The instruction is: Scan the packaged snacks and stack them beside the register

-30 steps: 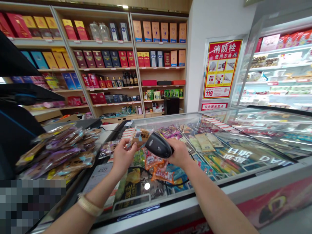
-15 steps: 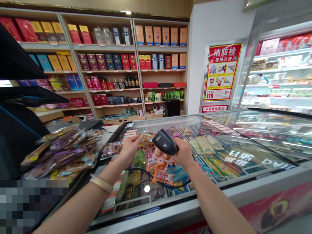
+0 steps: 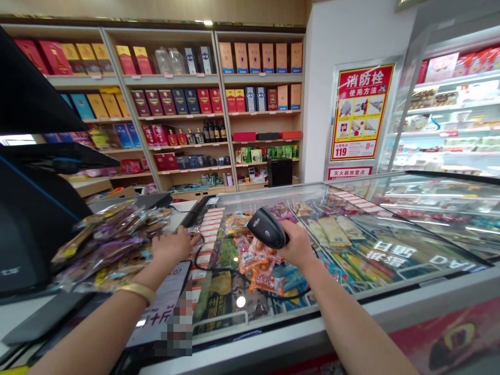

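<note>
A black handheld barcode scanner (image 3: 268, 229) is in my right hand (image 3: 297, 245), its head pointing left above the glass. My left hand (image 3: 172, 246) reaches over the counter edge with fingers apart, touching or just above a small clear snack packet (image 3: 195, 234) that it partly hides. Beside that hand lies a heap of clear-wrapped brown snack packets (image 3: 113, 245). Orange-and-clear snack packets (image 3: 265, 281) rest on the freezer's glass top below the scanner. Another clear packet with brown contents (image 3: 235, 225) lies just left of the scanner's head.
A chest freezer (image 3: 390, 291) with a glass top stretches rightward, bags showing beneath. The scanner's black cable (image 3: 222, 270) loops over the glass. A phone-like screen (image 3: 167, 297) lies under my left forearm. Black monitors (image 3: 35, 88) stand at left; shelves of boxes (image 3: 174, 101) line the back.
My left hand has moved left, from beside the clear packet on the glass to the counter edge by the heap. My right hand keeps the scanner almost still. The view has shifted slightly left.
</note>
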Action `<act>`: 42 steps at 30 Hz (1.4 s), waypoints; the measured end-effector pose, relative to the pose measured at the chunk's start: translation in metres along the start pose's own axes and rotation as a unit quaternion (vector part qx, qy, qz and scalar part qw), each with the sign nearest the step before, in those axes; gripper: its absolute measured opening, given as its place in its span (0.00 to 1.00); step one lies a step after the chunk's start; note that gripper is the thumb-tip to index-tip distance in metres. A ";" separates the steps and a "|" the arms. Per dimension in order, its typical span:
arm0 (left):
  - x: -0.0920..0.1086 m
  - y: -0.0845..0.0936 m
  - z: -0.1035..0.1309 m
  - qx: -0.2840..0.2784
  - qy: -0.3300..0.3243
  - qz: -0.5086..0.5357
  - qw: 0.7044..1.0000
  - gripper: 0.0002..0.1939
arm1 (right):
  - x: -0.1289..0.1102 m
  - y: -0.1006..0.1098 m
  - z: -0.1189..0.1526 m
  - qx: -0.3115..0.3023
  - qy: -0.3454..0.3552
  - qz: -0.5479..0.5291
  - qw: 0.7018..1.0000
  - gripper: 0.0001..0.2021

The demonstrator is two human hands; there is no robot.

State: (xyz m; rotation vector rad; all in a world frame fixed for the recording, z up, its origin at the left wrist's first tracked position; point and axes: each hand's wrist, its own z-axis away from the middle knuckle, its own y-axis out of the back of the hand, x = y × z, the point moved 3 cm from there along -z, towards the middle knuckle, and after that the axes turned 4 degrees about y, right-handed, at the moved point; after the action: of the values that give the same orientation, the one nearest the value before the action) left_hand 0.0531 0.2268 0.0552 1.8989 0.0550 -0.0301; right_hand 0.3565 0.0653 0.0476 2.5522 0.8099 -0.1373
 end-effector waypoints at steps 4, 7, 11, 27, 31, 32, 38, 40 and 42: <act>-0.002 -0.007 -0.006 -0.021 0.012 0.010 1.000 0.33 | 0.001 -0.001 0.001 -0.003 -0.008 0.009 1.000 0.08; -0.003 -0.008 -0.008 -0.038 0.032 0.024 0.998 0.36 | 0.002 -0.002 0.001 0.005 0.001 0.010 1.000 0.08; -0.006 -0.005 -0.010 -0.050 0.036 0.045 0.997 0.33 | 0.002 -0.002 0.001 0.001 0.003 -0.002 1.000 0.10; 0.005 0.019 0.001 0.153 -0.048 0.365 0.917 0.17 | 0.004 -0.004 0.002 -0.004 0.009 0.010 1.000 0.10; 0.018 0.030 0.017 0.149 -0.035 0.536 0.830 0.28 | 0.003 -0.004 0.001 0.004 0.019 0.004 1.000 0.10; 0.024 0.031 0.022 0.136 -0.040 0.562 0.815 0.26 | 0.003 -0.004 0.001 0.005 0.019 0.003 1.000 0.10; 0.058 0.038 0.048 0.095 -0.090 0.628 0.767 0.18 | 0.003 -0.007 0.001 -0.002 0.026 0.006 1.000 0.11; 0.063 0.042 0.052 0.108 -0.092 0.633 0.761 0.18 | 0.004 -0.008 0.002 -0.014 0.033 0.013 0.999 0.12; 0.065 0.047 0.055 0.133 -0.088 0.641 0.751 0.18 | 0.003 -0.009 0.001 -0.021 0.038 0.016 0.999 0.13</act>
State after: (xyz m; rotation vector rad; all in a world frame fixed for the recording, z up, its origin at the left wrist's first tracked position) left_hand 0.1207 0.1612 0.0787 1.8272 -1.4494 0.7505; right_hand 0.3541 0.0728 0.0421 2.5420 0.7923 -0.0128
